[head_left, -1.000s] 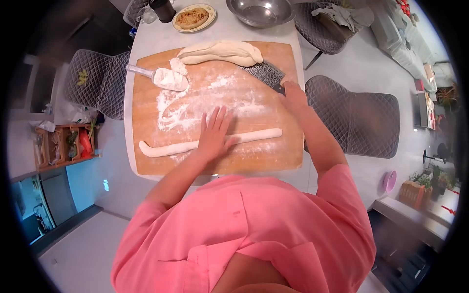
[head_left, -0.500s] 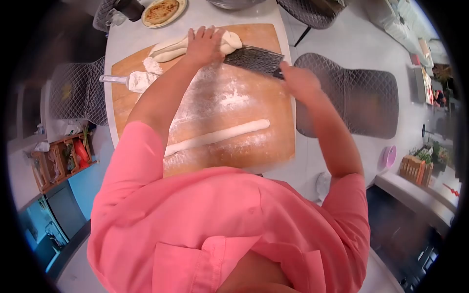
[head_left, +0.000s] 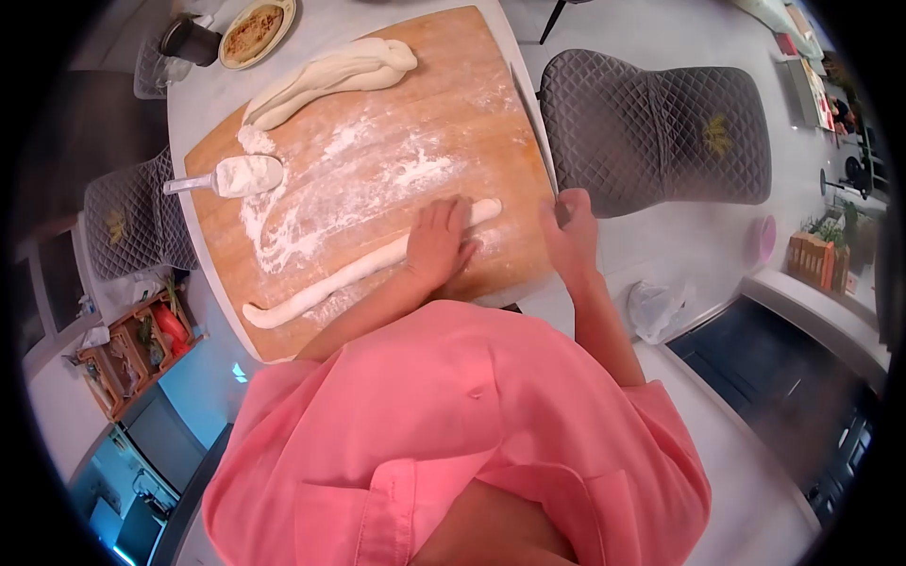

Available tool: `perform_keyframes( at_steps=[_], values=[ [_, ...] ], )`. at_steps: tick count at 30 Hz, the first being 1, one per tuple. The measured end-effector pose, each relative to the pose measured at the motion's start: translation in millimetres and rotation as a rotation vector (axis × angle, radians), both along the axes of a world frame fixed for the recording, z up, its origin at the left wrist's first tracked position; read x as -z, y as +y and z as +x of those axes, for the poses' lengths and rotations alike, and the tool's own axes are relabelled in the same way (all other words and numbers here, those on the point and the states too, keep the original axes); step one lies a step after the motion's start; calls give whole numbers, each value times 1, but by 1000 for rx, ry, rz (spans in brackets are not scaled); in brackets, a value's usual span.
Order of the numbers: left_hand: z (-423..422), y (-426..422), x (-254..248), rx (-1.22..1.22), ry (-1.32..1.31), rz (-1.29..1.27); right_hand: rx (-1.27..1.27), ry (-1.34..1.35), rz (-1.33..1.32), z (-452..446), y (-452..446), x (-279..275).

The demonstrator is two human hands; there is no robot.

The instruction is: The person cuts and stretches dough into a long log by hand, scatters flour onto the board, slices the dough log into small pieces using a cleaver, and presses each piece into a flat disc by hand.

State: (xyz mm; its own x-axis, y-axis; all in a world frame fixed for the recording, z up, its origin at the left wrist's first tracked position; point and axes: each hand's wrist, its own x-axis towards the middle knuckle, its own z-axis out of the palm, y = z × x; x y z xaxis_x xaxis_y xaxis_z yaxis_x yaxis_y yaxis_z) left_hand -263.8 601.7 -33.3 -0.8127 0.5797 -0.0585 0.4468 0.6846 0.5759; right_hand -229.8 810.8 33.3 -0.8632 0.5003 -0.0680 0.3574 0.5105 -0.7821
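Observation:
A long rope of dough [head_left: 354,272] lies slantwise across the near part of the floured wooden board [head_left: 491,113]. Close to its right end, my left hand [head_left: 439,241] rests on it, fingers stretched out. Just off the board's right edge, my right hand [head_left: 572,236] is wrapped around the handle of a kitchen knife [head_left: 535,127]. Its broad blade is turned nearly edge-on and points away from me along the table edge. At the back of the board sits a thick folded piece of dough [head_left: 330,80], with no hand on it.
A scoop of flour [head_left: 247,176] lies at the board's left, beside scattered flour. Behind it stand a plate with a flat bread [head_left: 253,33] and a dark mug [head_left: 189,42]. A quilted chair [head_left: 661,132] stands close on the right, another chair [head_left: 132,212] on the left.
My left hand has left the folded dough and come nearer, onto the dough rope. The knife has moved from beside the folded dough to the board's right edge and turned edge-on.

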Motion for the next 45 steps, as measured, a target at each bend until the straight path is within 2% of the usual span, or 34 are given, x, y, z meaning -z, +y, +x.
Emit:
perform_keyframes(
  at_steps=[4, 5, 7, 9, 11, 12, 14, 20, 26, 28, 35, 41, 45],
  values=[
    [-41, -2, 22, -25, 89, -81, -56, -97, -100, 14, 3, 2],
    [-55, -3, 23, -27, 66, -84, -60, -117, -128, 19, 2, 1],
    [-78, -7, 9, 48, 191, -160, -60, -140, -159, 28, 0, 1],
    [-80, -9, 8, 9, 150, -106, -56, -160, -185, 34, -3, -2],
    [-78, -8, 14, -29, 104, -50, -163, -179, 43, 37, -8, -10],
    [-74, -5, 17, -107, 34, -31, -153, -173, 39, 40, -8, -5],
    [-70, -4, 23, -176, -30, -14, -321, -138, 294, 46, -9, 9],
    [-69, 2, 21, -133, 114, 24, -428, -118, 465, 44, -20, 8],
    [-66, 8, 16, -195, 58, -13, -489, -227, 471, 42, -18, 1],
    [-65, 8, 14, -196, 132, 47, -501, -261, 472, 41, -16, -1],
    [-68, 0, 16, -161, 132, 77, -569, -409, 427, 34, -12, -13],
    [-70, -7, 18, -171, 130, -32, -574, -389, 341, 12, -19, 23],
    [-49, 0, 8, -175, 84, 108, -600, -346, 409, 17, -16, 33]
  ],
)
